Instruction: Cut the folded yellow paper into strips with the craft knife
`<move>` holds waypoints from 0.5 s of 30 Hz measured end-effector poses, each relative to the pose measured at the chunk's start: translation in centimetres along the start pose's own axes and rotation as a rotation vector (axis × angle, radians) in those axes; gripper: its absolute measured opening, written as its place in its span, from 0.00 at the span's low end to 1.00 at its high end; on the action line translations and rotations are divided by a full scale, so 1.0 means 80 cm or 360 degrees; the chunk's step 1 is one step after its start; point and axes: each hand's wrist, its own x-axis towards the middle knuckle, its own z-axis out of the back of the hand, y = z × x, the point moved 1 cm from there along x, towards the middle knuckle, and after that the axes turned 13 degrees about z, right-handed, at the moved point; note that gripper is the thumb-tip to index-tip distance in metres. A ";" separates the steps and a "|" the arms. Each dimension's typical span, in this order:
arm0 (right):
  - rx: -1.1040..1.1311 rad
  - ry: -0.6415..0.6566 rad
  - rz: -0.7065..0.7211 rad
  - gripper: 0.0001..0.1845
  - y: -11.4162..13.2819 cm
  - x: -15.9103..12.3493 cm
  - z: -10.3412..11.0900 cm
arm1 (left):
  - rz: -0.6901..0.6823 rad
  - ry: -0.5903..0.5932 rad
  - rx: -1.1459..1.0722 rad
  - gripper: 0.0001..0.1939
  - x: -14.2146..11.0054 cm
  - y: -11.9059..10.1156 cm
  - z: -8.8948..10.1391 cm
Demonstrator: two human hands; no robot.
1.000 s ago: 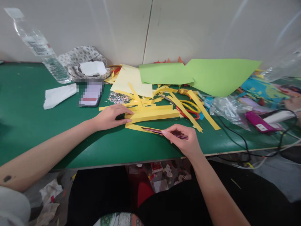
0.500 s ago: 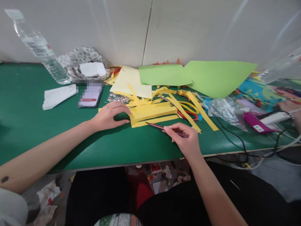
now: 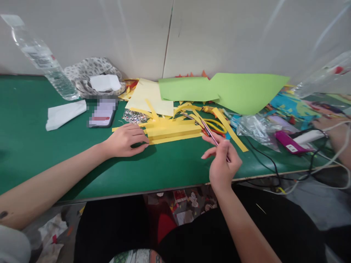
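Note:
A folded yellow paper (image 3: 174,132) lies on the green table, with loose yellow strips on and behind it. My left hand (image 3: 127,140) rests at its left end, fingers curled and the thumb and fingertips closed on the edge. In my right hand (image 3: 225,159) is a slim, purplish pair of tweezers (image 3: 210,132), pinched between thumb and fingers and pointing up to the left, clear of the folded paper. Scissors with yellow and red handles (image 3: 216,126) lie behind the tweezers, partly covered by strips.
Green sheets (image 3: 246,91) and a pale yellow sheet (image 3: 149,95) lie along the wall. To the left are a phone (image 3: 102,113), folded tissue (image 3: 65,114) and water bottle (image 3: 44,60). Plastic film (image 3: 255,128), a magenta box (image 3: 292,141), cables and another person's hand (image 3: 329,128) are right.
My right hand has lifted and turned, raising the tweezers from the paper's front edge to point upward. My left thumb and fingers have drawn closer together at the paper's left end.

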 end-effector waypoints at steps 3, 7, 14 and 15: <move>0.0028 0.0120 0.0031 0.25 -0.001 -0.003 -0.004 | 0.0188 -0.0015 -0.0020 0.08 0.000 0.005 -0.003; -0.0087 0.0599 0.0223 0.14 0.008 -0.006 -0.027 | 0.0501 -0.0075 -0.0106 0.06 0.001 0.009 -0.008; -0.0320 0.1449 0.0828 0.04 0.030 -0.014 -0.078 | 0.0852 0.0035 -0.0481 0.10 0.006 -0.001 -0.016; -0.0327 0.1509 0.0888 0.05 0.031 -0.015 -0.081 | 0.0874 0.0038 -0.0490 0.10 0.007 -0.003 -0.016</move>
